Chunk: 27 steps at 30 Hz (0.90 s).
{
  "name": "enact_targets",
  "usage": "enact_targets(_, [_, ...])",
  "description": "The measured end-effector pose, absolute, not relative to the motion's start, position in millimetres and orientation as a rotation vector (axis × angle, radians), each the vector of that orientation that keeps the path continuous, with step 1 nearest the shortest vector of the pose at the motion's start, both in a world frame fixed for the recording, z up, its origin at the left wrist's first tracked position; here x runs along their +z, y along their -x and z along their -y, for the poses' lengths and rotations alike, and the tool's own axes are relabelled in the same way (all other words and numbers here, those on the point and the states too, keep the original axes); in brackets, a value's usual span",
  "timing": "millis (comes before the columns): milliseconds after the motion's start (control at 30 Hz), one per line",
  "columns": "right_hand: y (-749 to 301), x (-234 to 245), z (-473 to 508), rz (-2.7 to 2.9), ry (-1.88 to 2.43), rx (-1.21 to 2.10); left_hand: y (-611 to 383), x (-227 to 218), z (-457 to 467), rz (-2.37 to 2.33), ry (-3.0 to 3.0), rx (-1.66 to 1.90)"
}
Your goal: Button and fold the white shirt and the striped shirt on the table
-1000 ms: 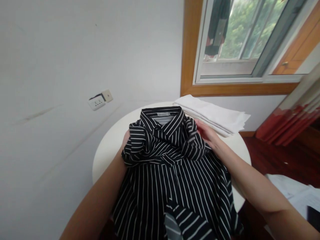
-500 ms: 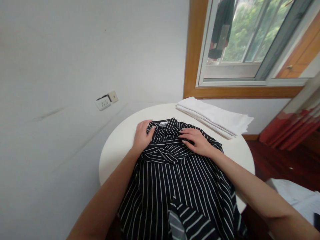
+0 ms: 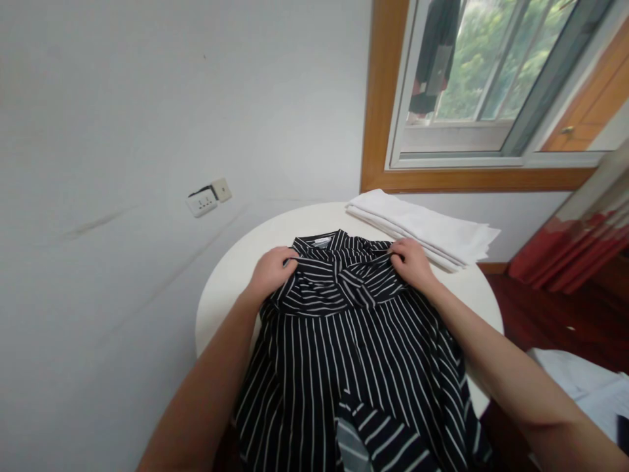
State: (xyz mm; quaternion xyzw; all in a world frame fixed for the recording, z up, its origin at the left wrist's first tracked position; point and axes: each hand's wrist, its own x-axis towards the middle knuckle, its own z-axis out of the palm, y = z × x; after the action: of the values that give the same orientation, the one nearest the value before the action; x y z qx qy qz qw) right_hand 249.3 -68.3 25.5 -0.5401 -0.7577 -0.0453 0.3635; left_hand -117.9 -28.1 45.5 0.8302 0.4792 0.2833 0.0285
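Observation:
A black shirt with white stripes [image 3: 334, 354] lies spread over the round white table [image 3: 221, 308], its collar at the far side and its lower part hanging over the near edge. My left hand [image 3: 273, 270] is closed on the fabric at the left shoulder, fingers curled around it. At the right shoulder my right hand [image 3: 413, 262] pinches the same shirt. Between both hands the cloth is drawn into a taut, slightly raised fold below the collar. A pale label shows inside the neck.
Folded white cloth [image 3: 422, 226] lies at the table's back right. A wall with a socket [image 3: 201, 202] borders the left, and a wood-framed window [image 3: 378, 131] is behind. White items [image 3: 580, 380] sit low at the right, near a red and beige curtain [image 3: 565, 242].
My hands have moved apart, the right one outward to the right shoulder, and both have closed on the shirt. The fabric between them is pulled tighter.

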Motion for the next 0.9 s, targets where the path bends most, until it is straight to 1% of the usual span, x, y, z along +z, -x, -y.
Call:
enact_targets(100, [-272.8,28.8,66.8,1.411,1.425,-0.271,139.0,46.9,16.3,-1.862,-2.168,1.537])
enact_targets(167, [-282.0,31.0,68.4,1.202,1.346,-0.329,146.8,46.6,13.6,-1.99,-1.863,1.92])
enact_targets(233, [-282.1,33.7,72.0,1.18,1.268,-0.361,146.0,46.4,16.0,-2.005,-1.78,2.099])
enact_targets(300, [-273.5,36.4,76.4,1.285,1.216,-0.375,137.0,46.5,21.7,-1.967,-1.912,2.085])
enact_targets(400, [-252.6,37.1,80.8,1.483,1.171,-0.357,115.5,45.0,30.9,-1.843,-2.199,1.886])
enact_targets(467, [-239.4,33.2,81.0,1.633,1.163,-0.301,101.9,41.2,34.2,-1.692,-2.42,1.66])
enact_targets(533, [-229.1,25.1,79.8,1.843,1.166,-0.203,91.8,33.9,34.6,-1.491,-2.645,1.343])
enact_targets(600, [-221.7,14.8,78.6,2.12,1.175,-0.078,85.4,22.8,32.9,-1.307,-2.804,0.945])
enact_targets(667, [-216.8,5.6,78.3,2.386,1.198,0.056,82.5,9.7,30.3,-1.227,-2.842,0.559])
enact_targets(733, [-214.4,0.7,78.7,2.554,1.24,0.186,82.3,-1.9,27.5,-1.212,-2.808,0.284])
enact_targets(800, [-214.4,1.2,79.2,2.62,1.267,0.296,83.9,-8.5,25.6,-1.211,-2.77,0.164])
enact_targets(900, [-217.9,8.6,79.8,2.654,1.225,0.404,86.7,-6.3,25.6,-1.18,-2.736,0.106])
